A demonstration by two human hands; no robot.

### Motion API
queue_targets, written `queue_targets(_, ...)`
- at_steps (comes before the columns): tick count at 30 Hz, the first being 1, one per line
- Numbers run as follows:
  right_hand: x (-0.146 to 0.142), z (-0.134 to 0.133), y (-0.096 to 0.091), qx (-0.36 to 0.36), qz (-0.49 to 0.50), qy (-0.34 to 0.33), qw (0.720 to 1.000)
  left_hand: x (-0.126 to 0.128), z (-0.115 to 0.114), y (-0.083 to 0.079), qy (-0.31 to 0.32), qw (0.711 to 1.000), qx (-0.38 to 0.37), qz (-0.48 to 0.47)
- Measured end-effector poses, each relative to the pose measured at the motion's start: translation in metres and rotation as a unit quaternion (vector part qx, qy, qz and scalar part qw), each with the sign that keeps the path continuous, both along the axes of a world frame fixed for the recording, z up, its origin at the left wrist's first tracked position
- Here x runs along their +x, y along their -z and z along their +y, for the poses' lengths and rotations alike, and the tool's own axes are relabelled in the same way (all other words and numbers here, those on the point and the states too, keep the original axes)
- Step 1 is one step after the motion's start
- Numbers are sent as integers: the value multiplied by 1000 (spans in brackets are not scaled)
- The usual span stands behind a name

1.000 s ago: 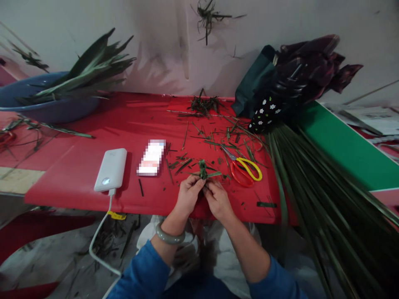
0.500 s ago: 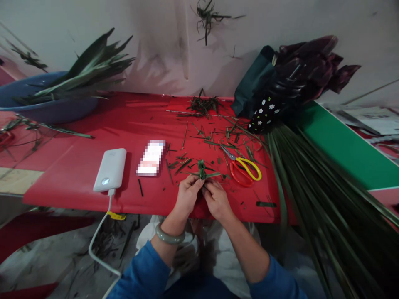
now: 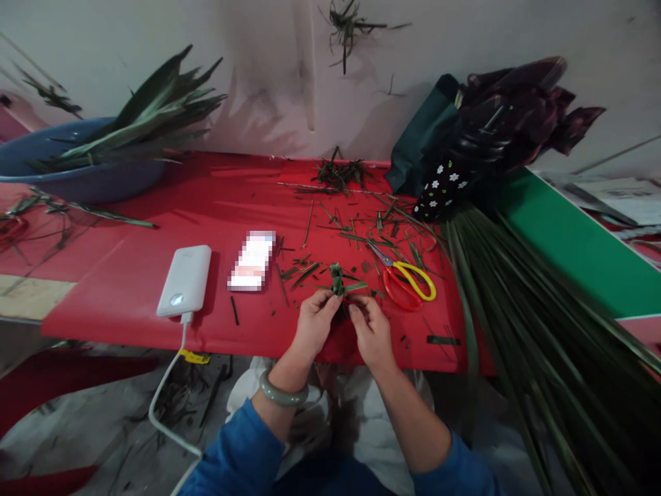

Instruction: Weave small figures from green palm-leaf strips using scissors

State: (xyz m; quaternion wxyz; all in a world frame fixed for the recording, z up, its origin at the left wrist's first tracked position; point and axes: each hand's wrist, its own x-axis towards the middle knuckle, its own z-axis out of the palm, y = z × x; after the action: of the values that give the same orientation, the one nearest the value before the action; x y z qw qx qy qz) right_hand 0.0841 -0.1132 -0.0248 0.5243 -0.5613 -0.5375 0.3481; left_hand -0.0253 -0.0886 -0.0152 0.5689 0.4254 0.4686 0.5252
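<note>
My left hand (image 3: 316, 322) pinches a small folded piece of green leaf (image 3: 337, 279) between thumb and fingers, close to the table's front edge. The piece stands up from the fingertips, and a flat leaf end points out to its right. My right hand (image 3: 372, 331) is just right of it, with thumb and fingers curled together; what lies in them, if anything, cannot be made out. Scissors (image 3: 407, 281) with one red and one yellow handle lie to the right of my hands, blades pointing away to the left.
Leaf scraps (image 3: 341, 173) litter the red table (image 3: 206, 200). A phone (image 3: 252, 260) and a white power bank (image 3: 184, 281) with a cable lie left. A blue basin (image 3: 103, 182) holds leaves. Long green leaves (image 3: 516, 310) hang over the right edge beside a dark bag (image 3: 423, 138).
My right hand has drawn a little to the right, away from my left hand and the leaf piece. My left hand keeps its pinch. The whole view has shifted slightly.
</note>
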Motion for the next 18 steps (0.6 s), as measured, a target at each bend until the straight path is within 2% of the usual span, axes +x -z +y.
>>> queue_targets(4,1,2,-1,21,94,15,995,0,-1,0,21,997,25,63)
queue_targets(9,2,4,3,32,165,37,985,1,0,-4,101,989,47,101)
queue_targets(15,2,5,8,3,172,59,983,1,2,-5,161,986,-10,38)
queue_targets(18,1,5,10,-6,180,59,982,1,2,-7,168,985,-26,17)
